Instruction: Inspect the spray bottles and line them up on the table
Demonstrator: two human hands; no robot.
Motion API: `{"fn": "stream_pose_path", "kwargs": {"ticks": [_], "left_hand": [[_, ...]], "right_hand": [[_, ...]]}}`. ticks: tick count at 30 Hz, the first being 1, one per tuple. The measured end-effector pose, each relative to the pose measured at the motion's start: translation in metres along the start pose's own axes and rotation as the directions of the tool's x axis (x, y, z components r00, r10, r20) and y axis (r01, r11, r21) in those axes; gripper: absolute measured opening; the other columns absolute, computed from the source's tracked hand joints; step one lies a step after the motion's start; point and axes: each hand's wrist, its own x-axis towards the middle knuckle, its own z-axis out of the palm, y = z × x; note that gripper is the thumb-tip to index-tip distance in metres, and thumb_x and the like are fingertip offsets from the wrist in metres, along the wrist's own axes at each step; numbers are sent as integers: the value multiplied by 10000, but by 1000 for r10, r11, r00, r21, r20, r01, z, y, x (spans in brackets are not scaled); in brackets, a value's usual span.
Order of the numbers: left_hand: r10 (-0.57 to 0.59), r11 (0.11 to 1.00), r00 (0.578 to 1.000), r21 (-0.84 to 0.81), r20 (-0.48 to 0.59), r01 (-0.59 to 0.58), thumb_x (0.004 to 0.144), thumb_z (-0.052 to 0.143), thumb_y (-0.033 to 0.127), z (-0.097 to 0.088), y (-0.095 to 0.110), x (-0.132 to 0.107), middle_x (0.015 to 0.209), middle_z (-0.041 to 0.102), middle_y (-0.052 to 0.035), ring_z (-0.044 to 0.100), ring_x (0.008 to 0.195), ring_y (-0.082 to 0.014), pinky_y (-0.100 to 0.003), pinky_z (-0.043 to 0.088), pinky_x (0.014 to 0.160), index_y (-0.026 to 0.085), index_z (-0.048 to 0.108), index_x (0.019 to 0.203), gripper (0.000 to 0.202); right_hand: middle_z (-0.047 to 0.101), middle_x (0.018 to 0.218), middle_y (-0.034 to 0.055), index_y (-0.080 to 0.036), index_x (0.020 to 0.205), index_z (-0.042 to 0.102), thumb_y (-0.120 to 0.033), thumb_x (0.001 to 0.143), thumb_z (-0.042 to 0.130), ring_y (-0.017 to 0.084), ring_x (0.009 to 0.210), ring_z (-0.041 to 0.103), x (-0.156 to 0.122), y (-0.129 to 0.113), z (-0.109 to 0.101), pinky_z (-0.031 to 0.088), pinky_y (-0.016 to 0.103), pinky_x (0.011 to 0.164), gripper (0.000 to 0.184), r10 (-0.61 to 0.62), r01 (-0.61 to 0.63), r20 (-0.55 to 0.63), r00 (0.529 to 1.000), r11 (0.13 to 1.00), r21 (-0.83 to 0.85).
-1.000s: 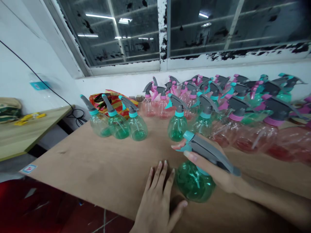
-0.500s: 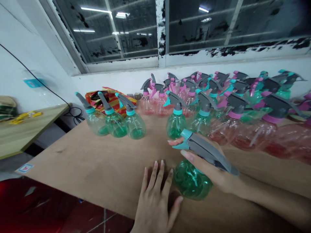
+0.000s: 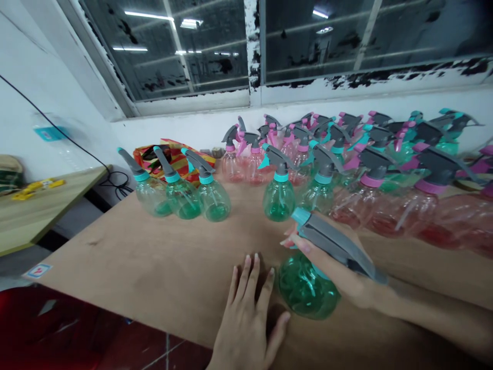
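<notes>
Green spray bottle [image 3: 306, 290] is on the big brown table [image 3: 154, 257], close to the person; other spray bottles [image 3: 279, 198] stand farther back; the right hand [image 3: 352, 289] is nearer, its fingers wrapped around the bottle's top; the round body is below those fingers, a bit to the left; I can't tell if it leans; the left hand [image 3: 246, 313] lies flat just left of it, fingers a little apart, holding nothing; the body looks shiny and see-through; the long grey handle [image 3: 339, 245] slants down to the right; its tip [image 3: 299, 216] is small and blue-green.
</notes>
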Motion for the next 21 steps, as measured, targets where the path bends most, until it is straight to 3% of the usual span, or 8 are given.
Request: {"fn": "stream_pose_path", "kwargs": {"ticks": [5, 11, 21], "left_hand": [[-9, 1000, 1000, 9, -10, 9, 929, 537, 310, -2, 0, 2, 1491, 374, -224, 334, 1385, -361, -560, 390, 1048, 72, 443, 1387, 525], [-10, 999, 999, 36, -45, 12, 928, 525, 297, -3, -1, 2, 1432, 461, -216, 401, 1348, -351, -573, 416, 1025, 64, 473, 1353, 487], [19, 995, 996, 95, -82, -11, 931, 510, 311, -1, 0, -1, 1416, 482, -211, 429, 1326, -354, -535, 437, 1008, 66, 490, 1339, 477]], "right_hand": [[693, 826, 11, -249, 862, 629, -351, 929, 554, 182, 777, 677, -1, 2, -2, 509, 298, 622, 143, 14, -15, 31, 999, 1000, 5], [718, 1016, 32, -272, 1033, 677, -304, 890, 595, 242, 1010, 664, 3, 0, -2, 555, 375, 803, 168, 38, -42, 72, 997, 998, 46], [710, 1127, 43, -268, 1159, 665, -283, 873, 618, 216, 1001, 676, 3, 2, -1, 555, 362, 892, 289, 21, -28, 90, 996, 996, 83]]}}
